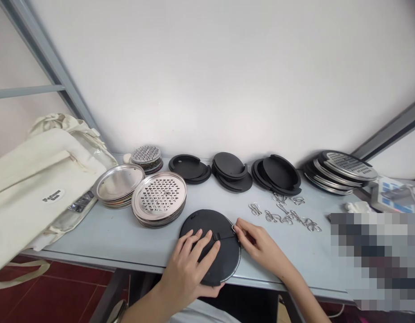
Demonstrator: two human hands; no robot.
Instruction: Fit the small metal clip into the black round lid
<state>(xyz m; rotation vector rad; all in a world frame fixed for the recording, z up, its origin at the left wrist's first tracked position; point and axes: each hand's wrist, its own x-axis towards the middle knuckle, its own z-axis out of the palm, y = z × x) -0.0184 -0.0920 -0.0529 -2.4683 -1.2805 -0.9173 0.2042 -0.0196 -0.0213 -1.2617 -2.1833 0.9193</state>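
A round black plastic disc point(210, 264) with a metal rim showing at its right edge lies at the table's front. My left hand point(190, 264) grips it, fingers spread over the top and the thumb underneath at the near side. At the disc's right edge my right hand point(257, 244) is closed in a pinch on a small metal wire clip point(233, 228), beside a slot in the disc. Several bent wire clips point(290, 216) lie loose to the right. Close by on the left is a stack of metal grater discs point(160, 199).
Smooth metal discs point(120, 181) and smaller grater discs point(146, 154) are stacked at left. Black plastic holders point(229, 165) line the wall, with assembled grater discs point(348, 166) further right. A cream bag point(42, 179) covers the left end; a blurred patch point(375, 255) hides the right.
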